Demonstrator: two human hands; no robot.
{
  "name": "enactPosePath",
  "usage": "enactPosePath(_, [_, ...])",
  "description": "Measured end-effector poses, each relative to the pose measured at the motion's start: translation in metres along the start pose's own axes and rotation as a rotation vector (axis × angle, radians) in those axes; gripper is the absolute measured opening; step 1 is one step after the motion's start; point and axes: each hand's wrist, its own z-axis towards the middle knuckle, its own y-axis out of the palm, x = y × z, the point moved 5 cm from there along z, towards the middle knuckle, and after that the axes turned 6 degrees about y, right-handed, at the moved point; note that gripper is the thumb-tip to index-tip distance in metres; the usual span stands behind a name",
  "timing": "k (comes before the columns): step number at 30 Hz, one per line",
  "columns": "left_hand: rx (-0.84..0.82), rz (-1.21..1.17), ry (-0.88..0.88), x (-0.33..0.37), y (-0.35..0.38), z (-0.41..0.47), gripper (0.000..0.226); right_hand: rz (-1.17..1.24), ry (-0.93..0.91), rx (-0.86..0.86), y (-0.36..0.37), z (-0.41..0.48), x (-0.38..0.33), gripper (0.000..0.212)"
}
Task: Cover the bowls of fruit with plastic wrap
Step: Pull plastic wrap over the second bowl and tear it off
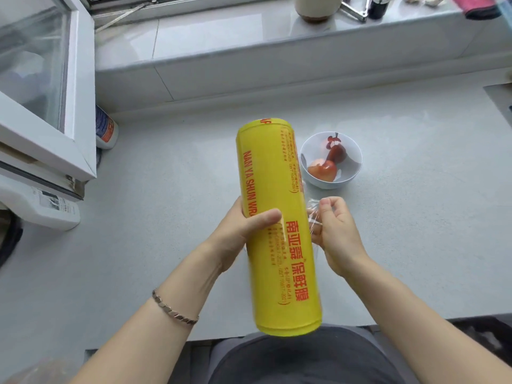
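A big yellow roll of plastic wrap (279, 225) with red lettering is held above the grey counter, its long axis running away from me. My left hand (243, 231) grips its left side, thumb across the front. My right hand (332, 231) pinches the loose clear edge of the film (314, 217) at the roll's right side. Just beyond, on the counter, stands a white bowl (352, 151) holding red and orange fruit (322, 170); the roll hides its left rim.
An open white window sash (50, 106) juts in at the left, with a blue-labelled bottle (106, 131) under it. The raised sill (249, 51) at the back carries a jar (315, 6) and small items. A white appliance (41, 206) sits at the left edge.
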Motion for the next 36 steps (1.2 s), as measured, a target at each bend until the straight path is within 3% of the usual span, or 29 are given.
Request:
enactPosePath(6, [0.122,-0.116,-0.046,-0.015,0.009,-0.001,0.109,-0.178,-0.058,0.046,-0.004,-0.002,0.008,0.02])
enactPosePath(14, [0.366,0.023,0.018,-0.006,-0.008,-0.007,0.074,-0.417,-0.261,0.253,-0.013,-0.004,-0.003,0.023])
enactPosePath(18, [0.544,0.418,0.042,-0.002,-0.026,-0.015,0.094,-0.504,-0.337,0.274,-0.029,-0.005,-0.017,0.017])
enactPosePath(20, [0.622,0.642,-0.037,0.0,-0.031,-0.016,0.11,-0.527,-0.315,0.259,-0.032,-0.003,-0.013,0.014])
enactPosePath(23, [0.611,0.862,-0.212,-0.002,-0.027,-0.012,0.117,-0.554,-0.265,0.28,-0.032,0.008,0.003,0.015])
enactPosePath(27, [0.571,0.989,-0.31,-0.008,-0.024,-0.007,0.12,-0.565,-0.176,0.279,-0.034,0.022,0.024,0.015])
enactPosePath(36, [0.55,1.167,-0.314,-0.005,-0.013,0.008,0.124,-0.502,-0.011,0.313,-0.037,0.041,0.057,0.017])
